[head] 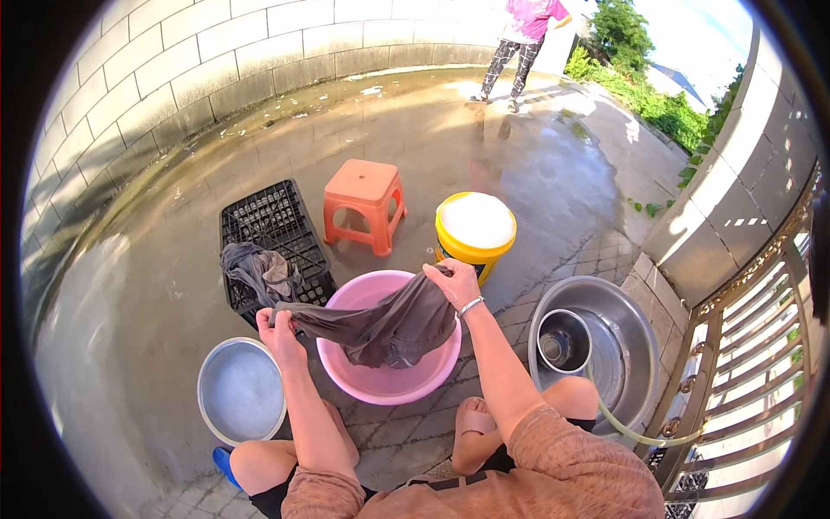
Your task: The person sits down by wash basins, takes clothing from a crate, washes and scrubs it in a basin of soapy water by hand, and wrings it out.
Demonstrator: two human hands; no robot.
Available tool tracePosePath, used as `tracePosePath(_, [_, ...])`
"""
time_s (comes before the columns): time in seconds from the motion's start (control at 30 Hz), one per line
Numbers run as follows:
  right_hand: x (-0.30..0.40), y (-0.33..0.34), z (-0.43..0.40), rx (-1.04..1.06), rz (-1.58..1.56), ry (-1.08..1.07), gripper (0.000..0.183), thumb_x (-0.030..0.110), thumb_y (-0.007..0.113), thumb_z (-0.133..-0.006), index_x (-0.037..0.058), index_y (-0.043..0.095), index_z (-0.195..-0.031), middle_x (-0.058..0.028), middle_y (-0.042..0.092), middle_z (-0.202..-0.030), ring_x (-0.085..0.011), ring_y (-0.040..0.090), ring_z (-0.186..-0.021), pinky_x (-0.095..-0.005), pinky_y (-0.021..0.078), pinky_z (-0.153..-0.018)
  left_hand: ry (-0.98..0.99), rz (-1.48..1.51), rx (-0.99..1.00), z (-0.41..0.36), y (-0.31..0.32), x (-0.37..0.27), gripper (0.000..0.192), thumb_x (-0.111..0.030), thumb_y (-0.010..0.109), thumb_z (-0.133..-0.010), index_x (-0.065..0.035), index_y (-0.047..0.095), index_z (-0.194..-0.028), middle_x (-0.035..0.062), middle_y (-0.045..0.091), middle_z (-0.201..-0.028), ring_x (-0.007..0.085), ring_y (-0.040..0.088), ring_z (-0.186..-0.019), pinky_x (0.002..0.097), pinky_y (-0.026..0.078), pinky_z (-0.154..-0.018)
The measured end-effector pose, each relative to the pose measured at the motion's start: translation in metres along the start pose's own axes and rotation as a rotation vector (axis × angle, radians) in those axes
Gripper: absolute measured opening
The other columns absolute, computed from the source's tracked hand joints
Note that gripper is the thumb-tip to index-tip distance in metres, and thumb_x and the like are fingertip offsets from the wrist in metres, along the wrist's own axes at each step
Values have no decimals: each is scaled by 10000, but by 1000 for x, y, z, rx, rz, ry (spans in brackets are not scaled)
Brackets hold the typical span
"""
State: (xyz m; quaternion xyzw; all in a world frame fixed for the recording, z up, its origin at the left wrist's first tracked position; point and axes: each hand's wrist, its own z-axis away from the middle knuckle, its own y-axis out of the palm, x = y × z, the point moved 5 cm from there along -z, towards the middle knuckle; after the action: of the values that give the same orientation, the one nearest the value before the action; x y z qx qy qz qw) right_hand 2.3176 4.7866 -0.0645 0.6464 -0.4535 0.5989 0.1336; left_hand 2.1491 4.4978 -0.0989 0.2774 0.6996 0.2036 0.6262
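Note:
A dark grey-brown garment (389, 324) hangs stretched between my two hands over a pink plastic basin (389, 392). My left hand (283, 337) pinches one end of the cloth beyond the basin's left rim. At the basin's far right, my right hand (456, 284) grips the other end; a silver bangle circles that wrist. The middle of the garment sags down into the basin and hides part of its inside. Another crumpled grey garment (259, 269) lies on an upturned-looking black plastic crate (275, 214), just beyond my left hand.
An orange plastic stool (363, 185) and a yellow bucket (476, 246) topped with white foam stand ahead. At left is a metal basin of cloudy water (241, 392). On my right, a large steel basin (622, 337) holds a steel pot (551, 324) beside a hose (639, 438). A person (522, 45) stands far off.

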Motion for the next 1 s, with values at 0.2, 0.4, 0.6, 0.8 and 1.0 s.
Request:
tracePosePath(0.2, [-79, 49, 26, 170, 420, 45, 321, 361, 620, -709, 63, 623, -828, -118, 604, -795, -247, 572, -732, -313, 443, -691, 23, -626, 86, 8, -46, 96, 224, 77, 446, -683, -25, 482, -880, 30, 468, -742, 109, 453, -641, 222, 387, -592])
tracePosePath(0.4, [-178, 111, 53, 555, 723, 320, 327, 371, 611, -709, 252, 571, -1010, -92, 408, -1201, -287, 352, -1145, -378, 336, -921, -60, -1410, 498, 42, -73, 199, 651, -83, 550, -692, -136, 271, -1277, 196, 360, -1217, 345, 345, -1123, 405, 309, -917])
tracePosePath(0.6, [-230, 159, 92, 846, 970, 369, 571, 458, 552, -724, 334, 357, -1246, -143, 59, -1387, -363, 49, -1267, -596, 194, -929, -609, -1639, 800, 86, -92, 257, 950, -281, 683, -611, -158, 87, -1340, 196, 206, -1334, 350, 277, -1197, 422, 269, -967])
tracePosePath(0.8, [-319, 186, 83, 862, 1235, 202, 448, 271, 488, -778, 122, 447, -1198, -180, 305, -1296, -331, 245, -1212, -505, 269, -920, -810, -1683, 987, 62, -137, 318, 757, -320, 698, -566, -49, 387, -1201, 178, 448, -1164, 332, 466, -1040, 373, 407, -838])
tracePosePath(1.0, [-285, 172, 43, 454, 640, 629, 365, 200, 510, -785, 29, 507, -1107, -176, 528, -1086, -297, 532, -955, -355, 409, -811, -794, -1119, 435, 67, -149, 310, 631, -304, 640, -688, -46, 381, -1201, 130, 507, -1118, 282, 500, -1002, 334, 395, -840])
